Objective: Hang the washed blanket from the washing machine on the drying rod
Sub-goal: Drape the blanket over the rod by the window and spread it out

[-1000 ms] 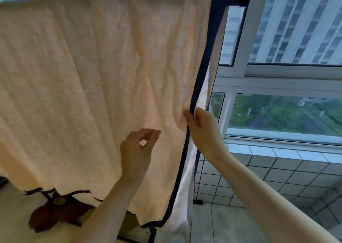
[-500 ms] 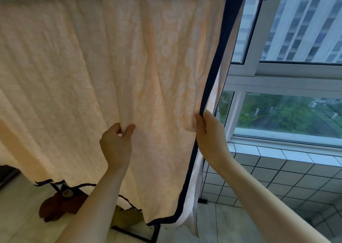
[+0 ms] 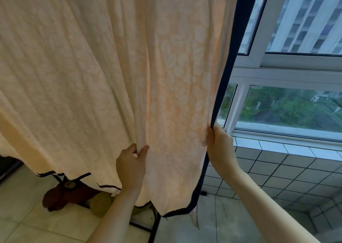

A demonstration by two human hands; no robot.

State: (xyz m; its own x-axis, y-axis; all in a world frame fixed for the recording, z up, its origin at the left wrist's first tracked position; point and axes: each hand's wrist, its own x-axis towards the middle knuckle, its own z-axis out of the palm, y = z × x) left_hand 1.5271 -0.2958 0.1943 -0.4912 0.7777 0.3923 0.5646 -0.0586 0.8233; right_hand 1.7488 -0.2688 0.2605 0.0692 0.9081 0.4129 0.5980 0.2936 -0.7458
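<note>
Beside the window (image 3: 288, 102), the peach blanket (image 3: 103, 72) hangs draped from above, its rod out of view, while the left hand (image 3: 131, 167) pinches a fold and the right hand (image 3: 220, 146) grips the dark-trimmed side edge, fingers closed, apparently to spread it flat

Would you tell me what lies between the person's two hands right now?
In the head view, only a wrinkled stretch of the hanging peach leaf-patterned blanket spans between the left hand, pinching a fold, and the right hand, gripping its navy-trimmed edge.
</note>
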